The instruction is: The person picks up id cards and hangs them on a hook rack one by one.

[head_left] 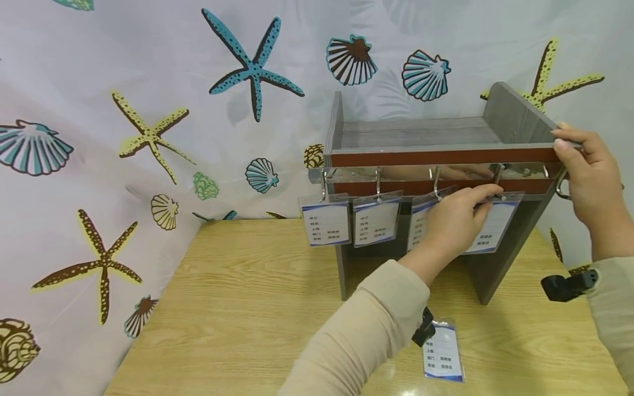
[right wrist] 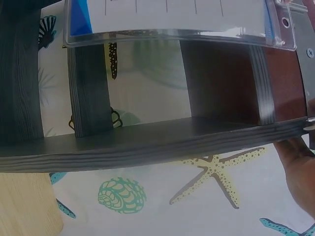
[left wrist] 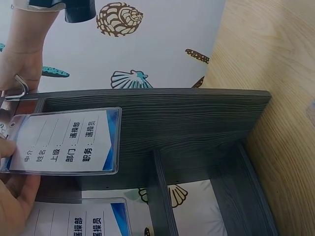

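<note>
A small grey wooden shelf rack (head_left: 421,132) stands on the table, with a metal hook rail along its front. My right hand (head_left: 589,176) grips the top of its right side panel. At the right part of the rail, my left hand (head_left: 455,217) pinches the upper end of a clear-sleeved name badge (head_left: 497,225); the left wrist view shows this badge (left wrist: 69,142) with printed lines and a blue corner. Further left hang a first badge (head_left: 325,223), a second badge (head_left: 376,221) and a third badge (head_left: 417,223), partly hidden by the left hand.
Another badge (head_left: 442,352) lies flat on the wooden table (head_left: 238,308) in front of the rack. A large metal hook (head_left: 561,184) sits beside the right hand. Behind hangs a white curtain (head_left: 223,137) printed with shells and starfish.
</note>
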Action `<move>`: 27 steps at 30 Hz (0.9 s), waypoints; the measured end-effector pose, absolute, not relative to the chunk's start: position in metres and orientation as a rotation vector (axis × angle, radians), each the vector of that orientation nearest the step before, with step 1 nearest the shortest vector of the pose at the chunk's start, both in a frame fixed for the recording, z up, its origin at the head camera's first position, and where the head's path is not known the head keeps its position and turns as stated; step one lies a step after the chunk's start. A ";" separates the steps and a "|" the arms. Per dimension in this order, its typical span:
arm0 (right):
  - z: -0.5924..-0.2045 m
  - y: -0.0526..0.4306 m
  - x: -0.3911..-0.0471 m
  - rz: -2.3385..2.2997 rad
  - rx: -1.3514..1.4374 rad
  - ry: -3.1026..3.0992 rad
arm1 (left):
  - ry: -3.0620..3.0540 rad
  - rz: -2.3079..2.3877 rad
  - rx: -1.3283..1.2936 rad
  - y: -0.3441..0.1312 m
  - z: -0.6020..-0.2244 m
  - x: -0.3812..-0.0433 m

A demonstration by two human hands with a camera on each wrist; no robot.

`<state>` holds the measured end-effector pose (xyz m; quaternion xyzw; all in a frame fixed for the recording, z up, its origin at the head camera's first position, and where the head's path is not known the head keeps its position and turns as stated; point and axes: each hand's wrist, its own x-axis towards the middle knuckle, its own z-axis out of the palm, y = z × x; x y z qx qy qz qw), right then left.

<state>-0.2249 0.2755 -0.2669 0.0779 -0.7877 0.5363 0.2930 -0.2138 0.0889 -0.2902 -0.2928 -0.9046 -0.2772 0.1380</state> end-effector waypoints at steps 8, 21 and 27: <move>-0.268 0.273 -0.228 1.463 0.213 -2.049 | -2.585 -0.800 -0.893 0.084 -0.293 -0.213; -0.266 0.273 -0.221 1.453 0.124 -2.082 | -2.464 -1.000 -0.968 0.067 -0.301 -0.203; -0.268 0.275 -0.216 1.427 0.027 -2.113 | -2.446 -1.085 -0.988 0.052 -0.305 -0.197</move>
